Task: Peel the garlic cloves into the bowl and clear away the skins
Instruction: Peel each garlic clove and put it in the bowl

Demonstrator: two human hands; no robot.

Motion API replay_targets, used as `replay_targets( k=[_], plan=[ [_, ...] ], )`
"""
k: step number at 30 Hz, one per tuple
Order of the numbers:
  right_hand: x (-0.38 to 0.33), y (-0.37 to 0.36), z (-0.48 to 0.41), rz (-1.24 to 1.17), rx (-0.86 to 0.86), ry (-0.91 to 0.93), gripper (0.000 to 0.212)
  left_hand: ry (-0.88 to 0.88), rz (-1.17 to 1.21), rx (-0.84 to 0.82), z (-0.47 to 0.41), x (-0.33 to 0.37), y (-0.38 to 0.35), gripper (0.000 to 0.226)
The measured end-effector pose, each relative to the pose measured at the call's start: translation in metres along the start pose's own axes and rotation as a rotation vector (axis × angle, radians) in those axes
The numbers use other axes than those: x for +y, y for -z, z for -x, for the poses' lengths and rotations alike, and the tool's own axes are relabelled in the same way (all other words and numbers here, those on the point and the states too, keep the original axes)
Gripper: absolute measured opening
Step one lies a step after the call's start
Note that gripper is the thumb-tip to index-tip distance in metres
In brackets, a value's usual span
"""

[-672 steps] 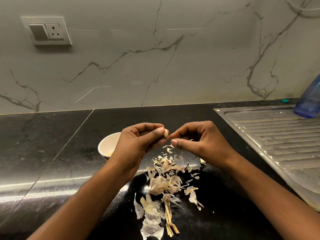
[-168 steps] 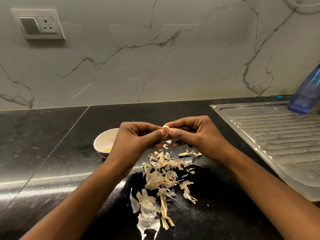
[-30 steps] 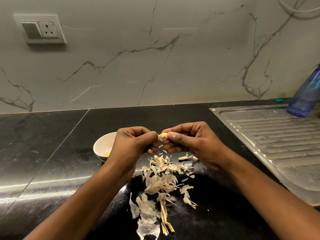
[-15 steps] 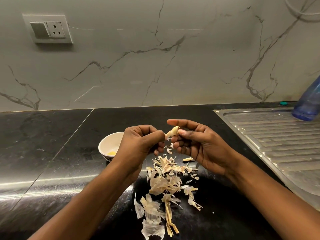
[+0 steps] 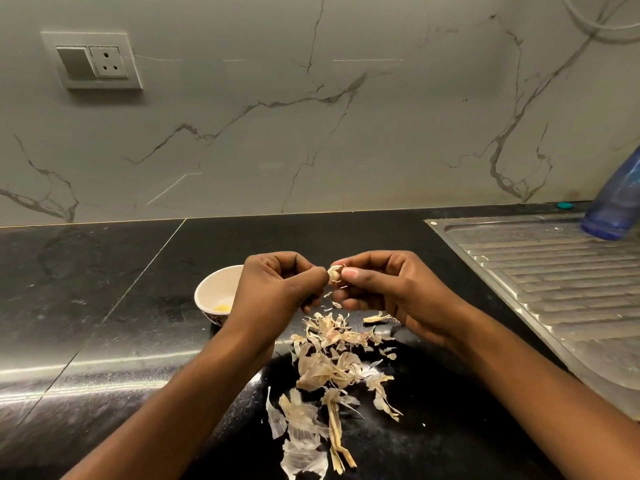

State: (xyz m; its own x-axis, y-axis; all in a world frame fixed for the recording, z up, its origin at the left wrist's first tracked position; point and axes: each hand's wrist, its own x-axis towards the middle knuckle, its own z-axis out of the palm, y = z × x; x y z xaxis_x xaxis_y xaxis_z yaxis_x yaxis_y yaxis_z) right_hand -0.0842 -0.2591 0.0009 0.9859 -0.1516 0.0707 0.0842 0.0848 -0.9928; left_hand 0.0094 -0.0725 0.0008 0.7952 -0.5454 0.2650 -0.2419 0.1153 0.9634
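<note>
A small pale garlic clove [image 5: 335,273] with loose skin sits between both hands above the black counter. My right hand [image 5: 388,292] pinches it between thumb and forefinger. My left hand [image 5: 277,289] has its fingers curled and its thumb tip at the clove's left side. A small white bowl [image 5: 216,289] stands just left of my left hand, partly hidden by it, with something yellow at its bottom. A heap of dry garlic skins [image 5: 332,365] lies on the counter below the hands.
A steel sink drainboard [image 5: 554,289] fills the right side, with a blue bottle [image 5: 616,206] at its far corner. A marble wall with a socket plate [image 5: 91,60] rises behind the counter. The black counter [image 5: 86,306] stretches left.
My right hand, turned palm-up half a second ago, has rolled back over and closed in on the clove. Both hands met again at the clove. A few skin flakes hang under it.
</note>
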Motion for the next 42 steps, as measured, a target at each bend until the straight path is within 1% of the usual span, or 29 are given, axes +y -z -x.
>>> replay_targets(
  k=[4, 9, 14, 16, 18, 22, 27, 33, 37, 39, 42],
  plan=[
    [0.001, -0.001, 0.000, -0.049, 0.020, -0.015, 0.028, 0.015, 0.046, -0.064, 0.001, 0.002, -0.002, 0.018],
    [-0.003, -0.003, 0.001, -0.063, -0.023, -0.040, 0.025, 0.054, 0.125, -0.093, 0.001, 0.007, -0.001, 0.029],
    [-0.005, 0.000, 0.002, -0.122, 0.057, 0.025, 0.022, 0.114, 0.206, -0.079, -0.001, 0.008, 0.000, 0.020],
    [-0.006, 0.003, 0.000, -0.119, 0.077, 0.047, 0.024, 0.114, 0.225, -0.054, -0.003, 0.010, 0.003, 0.021],
    [-0.005, 0.002, 0.001, -0.112, 0.064, 0.055, 0.028, 0.105, 0.221, -0.068, -0.002, 0.010, 0.002, 0.022],
    [-0.005, -0.006, 0.004, -0.118, -0.020, 0.020, 0.038, 0.107, 0.221, -0.134, 0.001, 0.011, -0.002, 0.027],
    [-0.004, -0.007, 0.004, -0.087, -0.025, -0.003, 0.026, 0.122, 0.242, -0.161, 0.002, 0.012, -0.001, 0.029],
    [-0.006, -0.008, 0.005, -0.277, 0.002, -0.018, 0.020, 0.178, 0.344, -0.141, 0.002, 0.014, -0.003, 0.026],
    [-0.005, -0.012, 0.005, -0.304, 0.016, -0.018, 0.021, 0.199, 0.403, -0.133, 0.002, 0.015, -0.006, 0.028],
    [-0.007, -0.008, 0.004, -0.356, 0.041, 0.014, 0.022, 0.200, 0.445, -0.123, 0.000, 0.016, -0.003, 0.031],
    [-0.013, 0.003, 0.004, -0.432, 0.109, 0.093, 0.024, 0.165, 0.459, -0.064, -0.005, 0.017, 0.007, 0.025]
  ],
)
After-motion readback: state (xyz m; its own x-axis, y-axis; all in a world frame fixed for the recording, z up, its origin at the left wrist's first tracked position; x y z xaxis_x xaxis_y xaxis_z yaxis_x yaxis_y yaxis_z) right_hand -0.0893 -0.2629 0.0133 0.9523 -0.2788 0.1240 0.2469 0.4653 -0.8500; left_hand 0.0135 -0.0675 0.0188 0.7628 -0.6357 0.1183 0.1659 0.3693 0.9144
